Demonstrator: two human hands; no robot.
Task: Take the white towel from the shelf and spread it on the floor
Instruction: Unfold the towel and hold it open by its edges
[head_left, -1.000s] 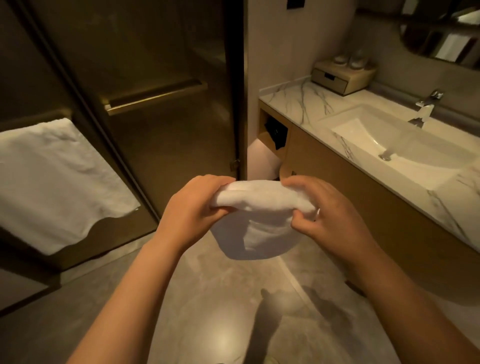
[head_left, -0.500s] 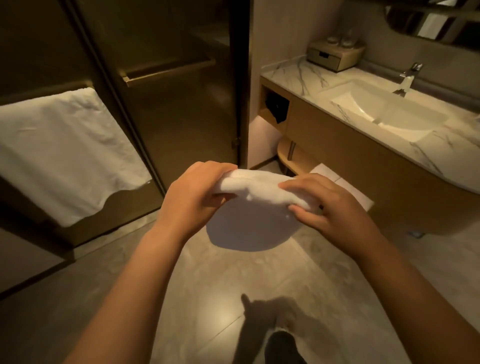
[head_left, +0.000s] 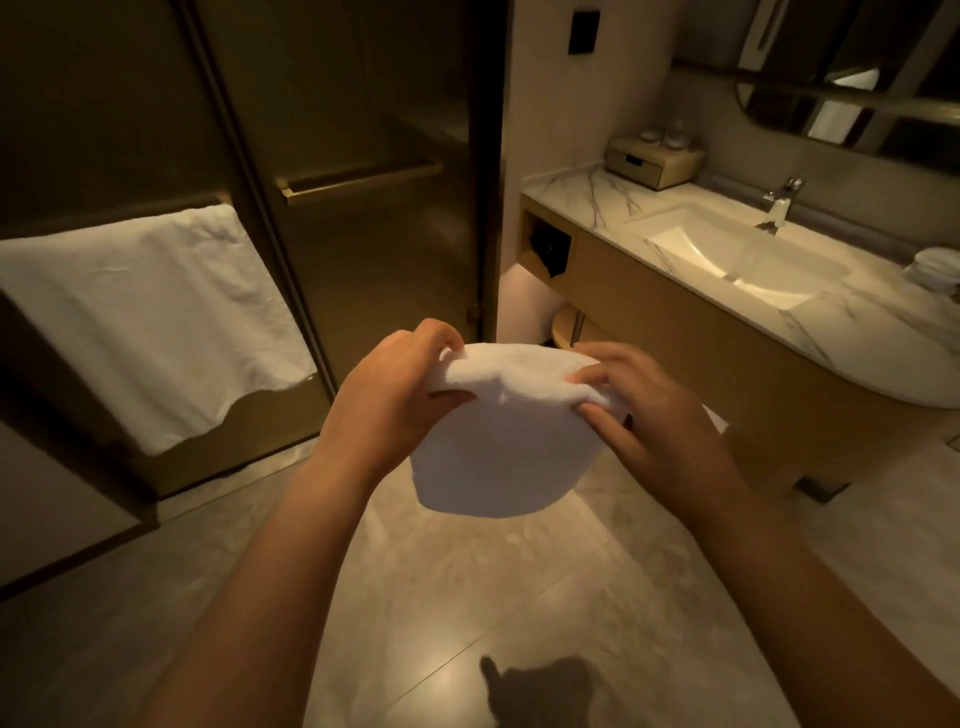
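I hold a folded white towel (head_left: 498, 452) in front of me at about waist height, above the tiled floor (head_left: 467, 597). My left hand (head_left: 395, 400) pinches its top edge on the left. My right hand (head_left: 649, 415) grips the top edge on the right. The towel hangs down in a rounded fold between my hands, well clear of the floor. The low shelf (head_left: 566, 332) under the vanity shows just behind the towel, partly hidden by it.
A wooden vanity (head_left: 701, 332) with a marble top and sink (head_left: 727, 254) runs along the right. Glass shower doors (head_left: 363, 234) stand ahead on the left, with another white towel (head_left: 150, 322) draped over a rail. A small box (head_left: 652, 158) sits on the counter.
The view has tilted up a little, so the vanity and mirror show more. My hands still hold the towel's top edge, and the hanging part has sagged slightly lower.
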